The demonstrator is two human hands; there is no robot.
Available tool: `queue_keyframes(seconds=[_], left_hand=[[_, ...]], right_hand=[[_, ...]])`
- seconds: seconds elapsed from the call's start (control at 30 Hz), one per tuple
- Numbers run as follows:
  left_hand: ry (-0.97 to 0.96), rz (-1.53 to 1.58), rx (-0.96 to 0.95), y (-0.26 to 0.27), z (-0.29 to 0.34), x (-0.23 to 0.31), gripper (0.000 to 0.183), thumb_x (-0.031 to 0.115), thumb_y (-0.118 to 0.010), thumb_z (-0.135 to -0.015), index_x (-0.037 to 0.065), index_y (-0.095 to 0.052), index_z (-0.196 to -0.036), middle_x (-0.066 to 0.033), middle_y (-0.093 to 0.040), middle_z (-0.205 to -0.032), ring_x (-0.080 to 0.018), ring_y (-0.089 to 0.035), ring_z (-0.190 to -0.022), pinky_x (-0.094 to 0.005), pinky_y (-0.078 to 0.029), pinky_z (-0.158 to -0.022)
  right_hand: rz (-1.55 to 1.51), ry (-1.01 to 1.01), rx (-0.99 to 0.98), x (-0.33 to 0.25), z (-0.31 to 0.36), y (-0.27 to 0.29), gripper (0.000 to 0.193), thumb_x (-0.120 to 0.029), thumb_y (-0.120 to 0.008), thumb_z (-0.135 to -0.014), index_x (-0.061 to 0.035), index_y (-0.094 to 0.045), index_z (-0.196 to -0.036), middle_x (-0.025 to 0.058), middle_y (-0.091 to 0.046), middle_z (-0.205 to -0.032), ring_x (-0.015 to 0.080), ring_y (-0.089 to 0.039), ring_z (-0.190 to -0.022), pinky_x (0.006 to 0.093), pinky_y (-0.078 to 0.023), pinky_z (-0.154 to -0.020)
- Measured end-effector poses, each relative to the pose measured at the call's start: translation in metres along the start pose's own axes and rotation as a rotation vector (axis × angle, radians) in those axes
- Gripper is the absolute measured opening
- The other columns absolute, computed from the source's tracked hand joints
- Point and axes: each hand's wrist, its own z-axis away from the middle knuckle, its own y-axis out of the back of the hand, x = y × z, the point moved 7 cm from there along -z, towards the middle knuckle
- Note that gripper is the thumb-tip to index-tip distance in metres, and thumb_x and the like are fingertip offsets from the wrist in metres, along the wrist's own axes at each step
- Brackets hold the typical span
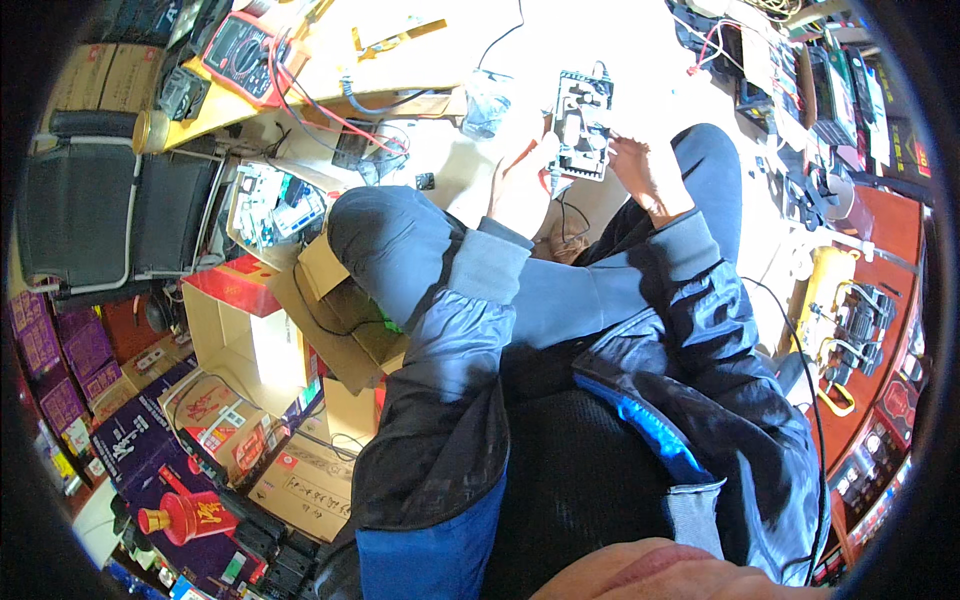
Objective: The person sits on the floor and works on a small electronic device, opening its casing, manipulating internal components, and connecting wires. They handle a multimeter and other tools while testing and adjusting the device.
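A narrow circuit board point(582, 130), crowded with parts, is held upright in front of me above my legs. My left hand point(522, 180) grips its left edge, thumb against the board. At the right edge, the curled fingers of my right hand point(645, 175) touch the board; their tips are partly hidden. A connector with a dark cable point(556, 180) hangs at the board's lower left corner. Another small plug point(601, 70) shows at its top. Bright glare washes out the surface behind it.
On the yellow-edged bench at the upper left lies a red multimeter point(240, 58) with red and black leads. Below are a box of circuit boards point(275, 208), an open cardboard box point(335, 310) and a black chair point(80, 215). Clutter and a red-brown table point(885, 235) stand right.
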Motion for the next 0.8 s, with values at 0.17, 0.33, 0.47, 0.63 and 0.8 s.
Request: queue_keyframes(seconds=[0.17, 0.33, 0.47, 0.63, 0.8], left_hand=[[-0.24, -0.763, -0.11, 0.003, -0.004, 0.008, 0.038, 0.009, -0.059, -0.104, -0.002, -0.056, -0.14, -0.0067, -0.069, -0.114, -0.0136, -0.068, -0.09, -0.0269, -0.059, -0.077], [-0.228, -0.683, -0.055, -0.013, 0.009, 0.013, 0.044, 0.005, -0.052, -0.106, -0.004, -0.048, -0.149, -0.0126, -0.065, -0.129, -0.0169, -0.068, -0.104, -0.0292, -0.059, -0.084], [-0.29, -1.049, -0.104, -0.032, 0.014, 0.019, 0.045, 0.003, -0.048, -0.107, -0.006, -0.045, -0.151, -0.0154, -0.062, -0.136, -0.0194, -0.068, -0.111, -0.031, -0.059, -0.089], [-0.052, -0.729, 0.01, -0.013, 0.005, 0.008, 0.046, 0.002, -0.045, -0.107, -0.005, -0.043, -0.152, -0.0162, -0.06, -0.14, -0.0231, -0.066, -0.117, -0.0345, -0.059, -0.093], [0.086, -0.198, -0.083, -0.023, 0.005, 0.002, 0.05, 0.014, -0.046, -0.109, 0.001, -0.036, -0.156, -0.0133, -0.055, -0.144, -0.0265, -0.061, -0.124, -0.0451, -0.05, -0.105]], right_hand=[[0.335, 0.214, -0.114, -0.013, 0.004, -0.019, 0.037, -0.03, -0.059, -0.105, -0.0017, -0.062, -0.129, 0.0123, -0.066, -0.124, 0.0242, -0.062, -0.11, 0.0402, -0.05, -0.098], [0.003, 0.054, 0.062, -0.007, 0.004, -0.03, 0.022, -0.025, -0.06, -0.104, -0.0085, -0.068, -0.117, 0.0043, -0.068, -0.108, 0.0182, -0.062, -0.099, 0.0355, -0.05, -0.092], [0.004, -0.007, 0.176, -0.006, 0.01, -0.037, 0.025, -0.033, -0.063, -0.102, -0.0119, -0.067, -0.115, 0.0001, -0.065, -0.105, 0.0146, -0.055, -0.096, 0.0362, -0.042, -0.094], [0.141, -0.03, 0.004, -0.011, 0.005, -0.048, 0.048, -0.026, -0.058, -0.098, -0.0026, -0.057, -0.139, -0.002, -0.058, -0.101, 0.012, -0.05, -0.092, 0.0317, -0.042, -0.089], [0.077, -0.036, -0.019, -0.015, 0.007, -0.056, 0.037, -0.011, -0.054, -0.093, -0.0025, -0.064, -0.127, 0.001, -0.064, -0.107, 0.0136, -0.055, -0.099, 0.0353, -0.043, -0.093]])
